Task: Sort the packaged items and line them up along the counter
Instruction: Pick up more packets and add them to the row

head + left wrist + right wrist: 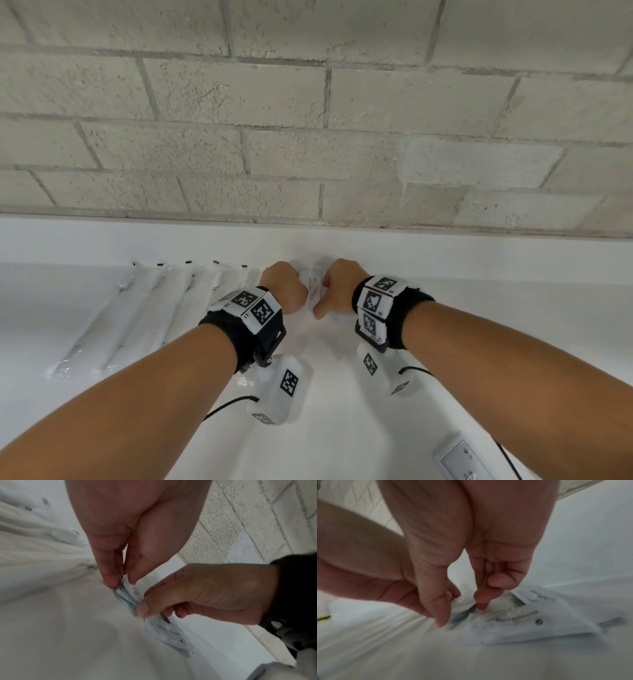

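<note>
A small stack of flat white packets [314, 286] with grey print lies on the white counter [513, 325] close to the back ledge. Both hands meet over it. My left hand [291, 291] pinches the stack's edge between thumb and fingers, which the left wrist view shows at the packets [126, 599]. My right hand [329, 294] pinches the same edge a little nearer, thumb on one side and forefinger on the other, as the right wrist view shows over the packets [522, 622]. How many packets are in the stack cannot be told.
Several long clear-wrapped items [137, 308] lie side by side in a row left of the hands. A white labelled packet [462, 460] lies at the front right. A grey block wall [308, 137] rises behind the counter's back ledge.
</note>
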Action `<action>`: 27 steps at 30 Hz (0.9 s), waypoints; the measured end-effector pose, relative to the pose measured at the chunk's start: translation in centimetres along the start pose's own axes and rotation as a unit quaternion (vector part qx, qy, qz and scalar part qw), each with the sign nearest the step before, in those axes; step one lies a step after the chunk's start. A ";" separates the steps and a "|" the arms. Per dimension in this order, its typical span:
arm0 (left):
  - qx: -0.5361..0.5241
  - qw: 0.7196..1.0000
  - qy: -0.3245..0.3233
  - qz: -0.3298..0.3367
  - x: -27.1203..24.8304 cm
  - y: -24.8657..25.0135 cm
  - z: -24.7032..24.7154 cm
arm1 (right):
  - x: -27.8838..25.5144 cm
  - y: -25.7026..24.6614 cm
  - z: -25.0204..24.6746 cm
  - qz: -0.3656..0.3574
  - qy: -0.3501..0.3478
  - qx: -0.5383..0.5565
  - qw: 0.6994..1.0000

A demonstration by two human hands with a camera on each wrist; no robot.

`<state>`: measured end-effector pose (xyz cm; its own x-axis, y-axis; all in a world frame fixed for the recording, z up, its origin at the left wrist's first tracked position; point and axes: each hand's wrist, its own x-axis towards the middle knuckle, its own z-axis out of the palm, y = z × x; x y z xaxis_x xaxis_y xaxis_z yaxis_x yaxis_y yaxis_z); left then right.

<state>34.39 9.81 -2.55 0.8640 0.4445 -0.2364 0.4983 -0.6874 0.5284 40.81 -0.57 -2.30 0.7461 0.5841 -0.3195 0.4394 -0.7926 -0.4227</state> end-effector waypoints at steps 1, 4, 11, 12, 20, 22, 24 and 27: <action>-0.007 1.000 0.006 -0.008 0.0 -0.2 -0.1 | -0.4 0.5 -0.6 -0.001 0.007 0.014 1.000; -0.031 0.999 0.035 0.003 0.0 -0.5 -0.4 | -1.6 2.5 -2.9 -0.001 0.069 0.035 0.997; 0.003 0.993 0.004 0.122 -1.6 1.9 1.3 | -3.4 7.0 -3.9 0.034 0.058 -0.008 0.998; 0.031 0.992 -0.010 0.126 -1.7 2.3 1.7 | -3.5 7.2 -3.5 0.033 0.050 -0.018 0.998; 0.151 0.981 -0.055 0.106 -1.1 3.7 3.9 | -3.2 7.4 -2.3 0.044 0.043 -0.028 0.998; 0.153 0.981 -0.052 0.112 -0.9 3.7 3.8 | -3.0 7.6 -2.3 0.041 0.045 -0.027 0.998; 0.155 0.979 -0.049 0.121 -0.8 3.8 3.5 | -2.9 7.7 -2.4 0.043 0.048 -0.021 0.998; 0.143 0.981 -0.041 0.123 -0.9 4.0 2.6 | -3.0 7.6 -2.5 0.055 0.047 0.000 0.997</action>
<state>35.83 5.14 -2.34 0.9579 0.2049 -0.2010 0.2631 -0.9066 0.3300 43.16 -8.78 -2.46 0.8335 0.4751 -0.2821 0.3529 -0.8506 -0.3898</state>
